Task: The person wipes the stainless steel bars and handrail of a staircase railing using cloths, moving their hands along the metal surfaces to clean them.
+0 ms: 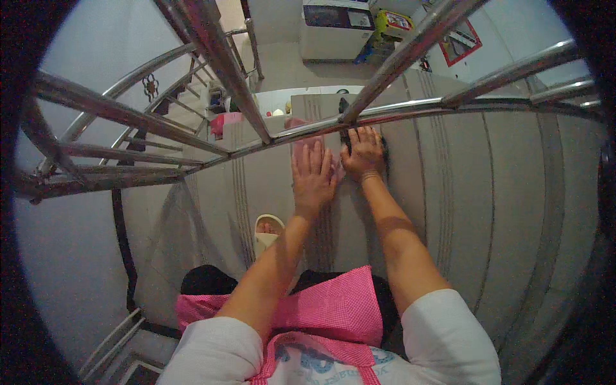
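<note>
Both my hands reach down to the grey tiled stair steps [445,192], just behind the bottom rail of a metal stair railing [404,109]. My left hand [314,175] lies flat with fingers apart on a pink cloth [304,134], pressing it against a step. Beside it, my right hand [364,151] rests palm down on a dark item [345,137]. That item is mostly covered by the hand, so its kind cannot be told.
Metal balusters [380,62] rise close over both hands. A foot in a pale slipper [266,231] stands on the stairs. Below are a white washing machine [332,41], a pink container [226,124] and a red-framed mirror [460,43]. Another stair flight descends at the left.
</note>
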The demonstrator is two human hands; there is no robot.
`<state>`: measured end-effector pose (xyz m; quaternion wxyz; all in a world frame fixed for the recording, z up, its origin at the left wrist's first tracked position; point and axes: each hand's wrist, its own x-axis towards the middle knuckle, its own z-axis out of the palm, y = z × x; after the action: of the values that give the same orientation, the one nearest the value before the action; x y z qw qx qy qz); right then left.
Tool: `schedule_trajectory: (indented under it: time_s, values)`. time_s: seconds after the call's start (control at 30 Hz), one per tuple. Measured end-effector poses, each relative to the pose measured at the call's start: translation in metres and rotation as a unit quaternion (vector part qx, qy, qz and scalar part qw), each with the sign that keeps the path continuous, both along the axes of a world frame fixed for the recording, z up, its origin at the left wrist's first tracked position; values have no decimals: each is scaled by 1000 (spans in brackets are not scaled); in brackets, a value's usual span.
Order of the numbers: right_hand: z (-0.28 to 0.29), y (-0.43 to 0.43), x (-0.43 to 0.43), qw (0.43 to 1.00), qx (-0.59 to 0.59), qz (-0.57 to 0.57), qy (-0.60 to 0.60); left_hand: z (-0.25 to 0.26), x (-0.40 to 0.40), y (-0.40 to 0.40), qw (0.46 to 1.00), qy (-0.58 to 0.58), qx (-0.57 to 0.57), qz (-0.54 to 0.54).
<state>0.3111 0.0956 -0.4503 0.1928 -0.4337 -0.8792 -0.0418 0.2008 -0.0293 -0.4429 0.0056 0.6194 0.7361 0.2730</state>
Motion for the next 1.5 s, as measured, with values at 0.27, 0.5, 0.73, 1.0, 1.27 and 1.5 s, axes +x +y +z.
schedule_trajectory:
  time_s: [0.27,0.5,0.73,1.0,1.27,1.5]
  values:
    - [-5,2,0,998,-46,-29,-32,16,9,-22,1000,0,-22,-23]
    - [-8,52,-25,986,-134,-94,-44,11,9,-22,998,37,-37,-18]
    - [3,88,-37,986,-115,-67,-96,10,13,-19,997,64,-35,-14]
    - [10,7,-4,982,-166,49,-70,9,12,-22,999,20,-39,-11]
    - [11,47,-11,985,-157,54,-46,8,11,-20,999,25,-29,-14]
    - [-20,88,-17,993,-49,8,-105,7,21,-14,1000,-20,-6,-13]
